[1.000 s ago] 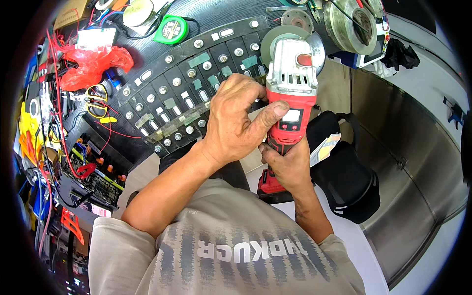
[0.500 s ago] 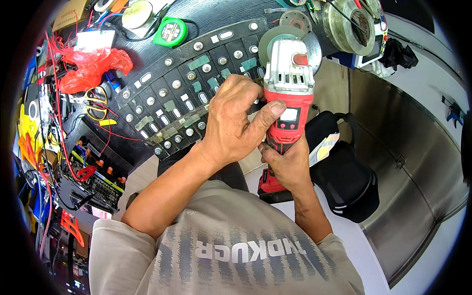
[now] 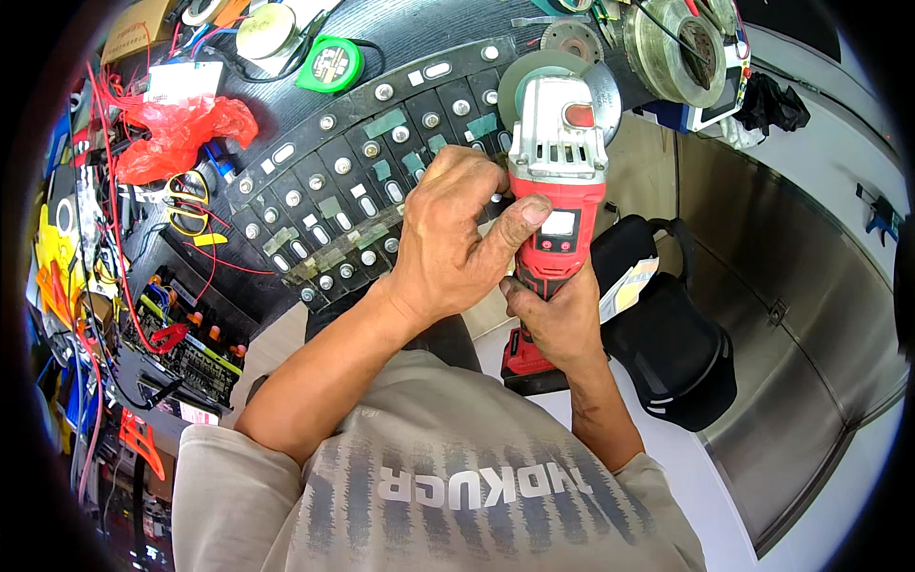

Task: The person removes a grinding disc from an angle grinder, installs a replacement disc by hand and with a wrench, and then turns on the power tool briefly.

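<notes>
A red and silver angle grinder (image 3: 558,205) stands upright before me, its head away from me and a thin disc (image 3: 604,103) at its far end. My right hand (image 3: 560,319) wraps round its handle, above the red battery pack (image 3: 526,357). On the left side of the housing is my left hand (image 3: 450,224), its thumb laid beside the small display and its fingers curled, their tips partly hidden by the tool. Behind and left of my left hand lies a black battery pack (image 3: 338,153) with rows of metal terminals and greenish tape bits.
A green tape measure (image 3: 330,64) lies beyond the battery pack. Yellow-handled scissors (image 3: 188,202), a red plastic bag (image 3: 186,133) and tangled wires crowd the left. Wire spools (image 3: 672,52) stand at the far right. A black chair (image 3: 667,343) is to my right.
The angle grinder's head has shifted very slightly to the left. Both hands keep the same hold.
</notes>
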Action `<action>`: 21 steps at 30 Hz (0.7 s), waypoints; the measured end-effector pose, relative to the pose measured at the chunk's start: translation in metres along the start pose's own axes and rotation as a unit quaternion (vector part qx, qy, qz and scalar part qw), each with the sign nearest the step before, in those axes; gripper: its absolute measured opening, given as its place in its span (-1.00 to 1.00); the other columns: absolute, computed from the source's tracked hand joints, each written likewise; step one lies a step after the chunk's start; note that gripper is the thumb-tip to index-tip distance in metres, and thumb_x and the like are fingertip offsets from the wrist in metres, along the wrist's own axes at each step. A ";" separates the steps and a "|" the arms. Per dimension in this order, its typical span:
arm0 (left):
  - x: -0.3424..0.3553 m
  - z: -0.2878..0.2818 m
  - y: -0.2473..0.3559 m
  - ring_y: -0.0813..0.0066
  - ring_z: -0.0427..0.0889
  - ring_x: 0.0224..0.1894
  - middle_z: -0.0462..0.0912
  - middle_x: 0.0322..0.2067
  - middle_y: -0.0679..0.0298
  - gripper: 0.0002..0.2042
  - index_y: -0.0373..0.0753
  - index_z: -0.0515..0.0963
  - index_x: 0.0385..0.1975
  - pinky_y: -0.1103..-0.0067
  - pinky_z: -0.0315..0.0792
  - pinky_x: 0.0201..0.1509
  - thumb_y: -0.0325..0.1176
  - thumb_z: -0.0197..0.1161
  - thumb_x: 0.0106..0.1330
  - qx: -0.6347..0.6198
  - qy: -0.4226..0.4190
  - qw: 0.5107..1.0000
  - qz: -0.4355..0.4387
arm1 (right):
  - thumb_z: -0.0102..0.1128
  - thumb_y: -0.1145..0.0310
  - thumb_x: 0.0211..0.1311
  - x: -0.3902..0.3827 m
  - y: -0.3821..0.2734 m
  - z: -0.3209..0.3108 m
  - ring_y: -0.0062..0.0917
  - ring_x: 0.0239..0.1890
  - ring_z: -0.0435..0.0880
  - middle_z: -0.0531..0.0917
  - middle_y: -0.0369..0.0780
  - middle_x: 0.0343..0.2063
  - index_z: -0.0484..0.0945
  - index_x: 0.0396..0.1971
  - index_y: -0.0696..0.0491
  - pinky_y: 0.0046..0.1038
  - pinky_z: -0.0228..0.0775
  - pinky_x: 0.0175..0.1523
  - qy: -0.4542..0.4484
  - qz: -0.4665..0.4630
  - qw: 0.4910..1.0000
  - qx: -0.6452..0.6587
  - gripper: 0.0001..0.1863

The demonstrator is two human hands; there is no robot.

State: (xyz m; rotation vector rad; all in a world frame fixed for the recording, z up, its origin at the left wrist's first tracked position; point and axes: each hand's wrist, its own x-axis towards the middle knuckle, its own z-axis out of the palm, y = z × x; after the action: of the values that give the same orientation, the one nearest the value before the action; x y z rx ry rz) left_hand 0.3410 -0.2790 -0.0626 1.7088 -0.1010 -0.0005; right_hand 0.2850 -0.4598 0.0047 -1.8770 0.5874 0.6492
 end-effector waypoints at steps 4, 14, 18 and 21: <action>0.000 0.000 0.000 0.09 0.57 -0.17 0.61 -0.29 0.09 -0.52 -0.38 0.63 -0.24 0.27 0.51 -0.01 0.04 0.41 0.64 0.000 0.003 1.000 0.002 | 0.59 0.56 0.17 -0.001 0.001 0.000 -0.55 -0.11 0.74 0.75 -0.22 -0.14 0.46 0.23 0.19 -0.34 0.67 0.08 0.002 -0.009 1.000 0.004 -0.36; 0.000 -0.005 0.003 -0.03 0.63 -0.13 0.71 -0.29 0.00 -0.53 -0.39 0.70 -0.26 0.17 0.57 0.04 0.01 0.48 0.56 -0.003 -0.003 1.000 -0.018 | 0.60 0.55 0.16 -0.002 -0.002 0.000 -0.53 -0.09 0.78 0.77 -0.18 -0.13 0.47 0.25 0.18 -0.33 0.68 0.10 -0.002 -0.010 1.000 -0.016 -0.33; -0.001 -0.006 0.003 -0.01 0.63 -0.13 0.71 -0.28 0.01 -0.54 -0.38 0.70 -0.26 0.18 0.58 0.04 0.01 0.49 0.56 -0.005 -0.006 1.000 -0.023 | 0.61 0.55 0.15 -0.002 -0.003 0.000 -0.52 -0.08 0.78 0.78 -0.17 -0.11 0.46 0.26 0.19 -0.33 0.68 0.12 -0.004 -0.001 1.000 -0.025 -0.32; -0.001 -0.006 0.002 -0.02 0.62 -0.13 0.71 -0.29 0.01 -0.53 -0.38 0.70 -0.26 0.17 0.57 0.03 0.02 0.48 0.56 -0.010 -0.002 1.000 -0.029 | 0.61 0.55 0.16 -0.002 -0.003 0.000 -0.53 -0.08 0.78 0.78 -0.18 -0.11 0.46 0.26 0.20 -0.33 0.68 0.11 -0.004 0.003 1.000 -0.023 -0.32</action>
State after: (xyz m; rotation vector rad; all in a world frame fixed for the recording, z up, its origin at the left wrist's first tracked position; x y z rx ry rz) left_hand 0.3403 -0.2737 -0.0596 1.6905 -0.0544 -0.0478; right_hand 0.2854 -0.4581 0.0083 -1.9158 0.5781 0.6792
